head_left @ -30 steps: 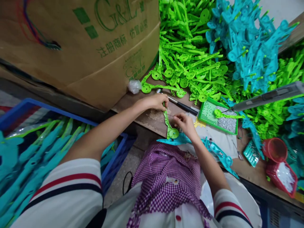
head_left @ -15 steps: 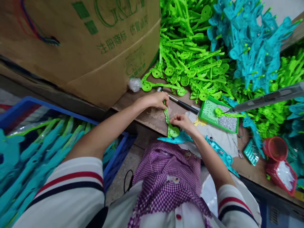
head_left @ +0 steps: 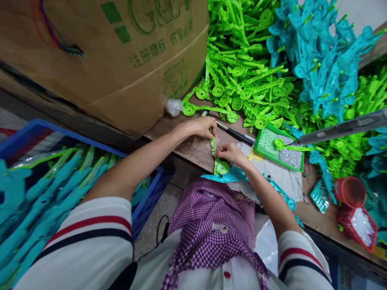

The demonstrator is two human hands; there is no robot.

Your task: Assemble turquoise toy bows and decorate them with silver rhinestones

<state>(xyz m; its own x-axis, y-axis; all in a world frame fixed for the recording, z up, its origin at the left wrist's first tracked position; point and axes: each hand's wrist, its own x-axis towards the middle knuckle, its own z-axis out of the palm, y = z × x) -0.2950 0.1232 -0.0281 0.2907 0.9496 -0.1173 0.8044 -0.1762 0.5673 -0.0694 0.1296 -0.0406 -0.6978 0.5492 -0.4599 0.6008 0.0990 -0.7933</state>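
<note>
My left hand [head_left: 202, 126] pinches the upper end of a bright green plastic toy part [head_left: 218, 162] that lies on the wooden bench edge [head_left: 193, 151]. My right hand [head_left: 231, 153] is closed with its fingertips pressed on the middle of the same green part, just above its round disc end. Whether something small sits under those fingertips is hidden. A teal plastic part [head_left: 225, 177] lies just below the green one, at the bench edge.
A black-handled tool [head_left: 234, 134] lies behind my hands. A green tray of small silver pieces [head_left: 278, 148] sits to the right, with red containers [head_left: 352, 191] farther right. Heaps of green [head_left: 242, 76] and teal parts [head_left: 320, 60], a cardboard box [head_left: 121, 60] and a blue crate [head_left: 45, 177] surround the bench.
My right hand has slid slightly up and left along the green part, closer to my left hand. The left hand keeps its hold.
</note>
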